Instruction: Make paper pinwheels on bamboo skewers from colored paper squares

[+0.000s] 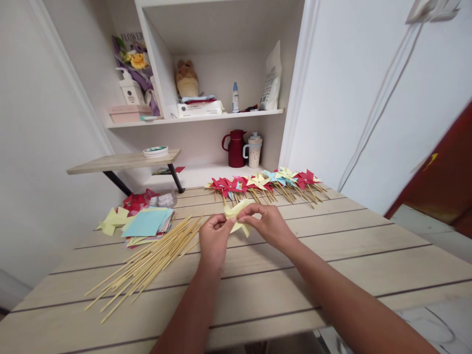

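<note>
Between my two hands is a pale yellow paper pinwheel [241, 229], held above the middle of the table. My left hand [214, 238] pinches it from the left, thumb near its centre. From the right, my right hand [267, 223] grips its centre with thumb and fingertips; anything small between them is hidden. Thin wooden sticks [158, 258] lie in a loose bundle left of my left hand. Beyond the hands, finished pinwheels on sticks [258, 183] in red, yellow and blue lie in a row.
A stack of coloured paper squares [145, 223] lies at the left, beside a yellow paper pinwheel [113, 221] and a clear tray [169, 198]. Behind stand a small raised shelf [125, 161], a dark red jug [236, 150] and a lidded cup [254, 151].
</note>
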Action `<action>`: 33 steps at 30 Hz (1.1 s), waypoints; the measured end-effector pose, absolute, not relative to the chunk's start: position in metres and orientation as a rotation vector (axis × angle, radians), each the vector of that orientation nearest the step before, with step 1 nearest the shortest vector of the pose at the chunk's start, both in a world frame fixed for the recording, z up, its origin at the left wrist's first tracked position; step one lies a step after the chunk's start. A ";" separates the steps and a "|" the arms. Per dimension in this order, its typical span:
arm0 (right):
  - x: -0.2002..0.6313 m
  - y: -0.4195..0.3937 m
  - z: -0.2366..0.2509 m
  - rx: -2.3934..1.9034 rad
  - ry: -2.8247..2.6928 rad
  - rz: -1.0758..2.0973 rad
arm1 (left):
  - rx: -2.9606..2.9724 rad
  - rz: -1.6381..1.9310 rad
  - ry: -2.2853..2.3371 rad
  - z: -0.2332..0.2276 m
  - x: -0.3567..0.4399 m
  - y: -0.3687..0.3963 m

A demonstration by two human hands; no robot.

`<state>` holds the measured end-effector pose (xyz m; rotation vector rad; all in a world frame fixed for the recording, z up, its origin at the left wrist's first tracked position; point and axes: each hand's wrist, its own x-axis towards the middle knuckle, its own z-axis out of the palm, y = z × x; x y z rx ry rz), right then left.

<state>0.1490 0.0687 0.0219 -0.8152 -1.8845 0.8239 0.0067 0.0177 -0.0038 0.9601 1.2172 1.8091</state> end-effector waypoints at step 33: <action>0.148 0.072 0.016 -0.707 -1.787 0.916 | 0.833 1.920 1.278 -0.003 0.003 0.019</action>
